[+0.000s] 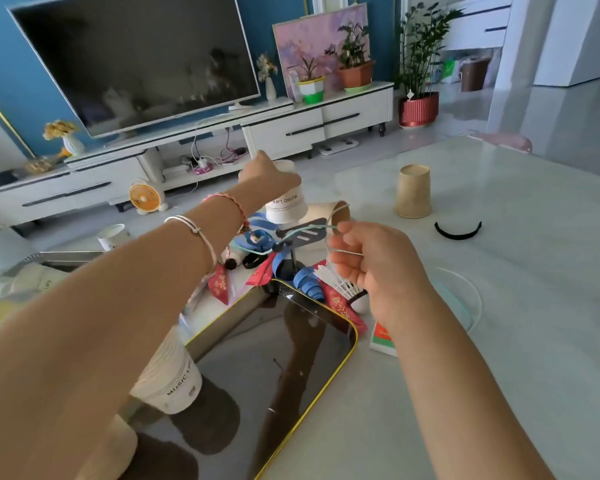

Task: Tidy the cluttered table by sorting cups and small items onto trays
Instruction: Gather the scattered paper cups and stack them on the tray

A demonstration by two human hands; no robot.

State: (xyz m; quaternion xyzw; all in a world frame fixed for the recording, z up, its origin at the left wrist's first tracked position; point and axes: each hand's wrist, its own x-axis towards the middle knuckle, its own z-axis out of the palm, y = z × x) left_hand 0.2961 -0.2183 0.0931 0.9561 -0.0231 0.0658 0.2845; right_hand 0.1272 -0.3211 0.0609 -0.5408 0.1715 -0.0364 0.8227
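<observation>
An inverted white cup is gripped by the left hand near the far edge of the desk; a thin pale cord is pinched by the right hand.

place: home, living room | screen: big television on a long white cabinet with drawers, against a blue wall | decor: leaning painting, potted plants, vase of flowers | floor: glossy, small orange fan standing on it | front: pale table strewn with household odds
</observation>
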